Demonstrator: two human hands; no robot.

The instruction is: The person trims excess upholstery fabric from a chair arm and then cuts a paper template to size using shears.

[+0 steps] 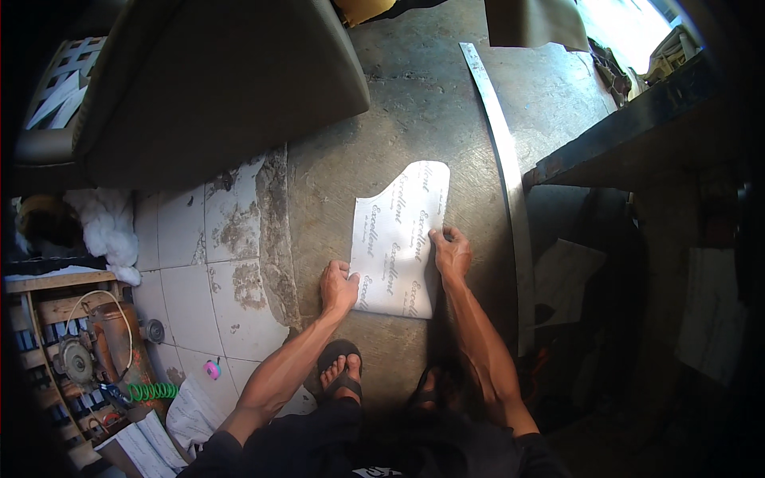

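Observation:
A cut sheet of white material (394, 239) with repeated grey print hangs above the concrete floor in front of me; whether it is fabric-backed or paper I cannot tell. One upper corner is rounded and its upper left side curves inward. My left hand (339, 287) pinches its lower left edge between thumb and fingers. On the opposite side, my right hand (452, 252) grips the right edge about halfway up. The hidden face of the sheet is turned away from me.
A long metal straightedge (502, 147) lies to the right. Upper left stands a large brown upholstered piece (231, 88). White floor tiles (183, 303), a pink tape measure (212, 368), a green coiled hose (153, 391) and a rusty tank (119, 338) are at left. A dark table (629, 119) juts in from the right.

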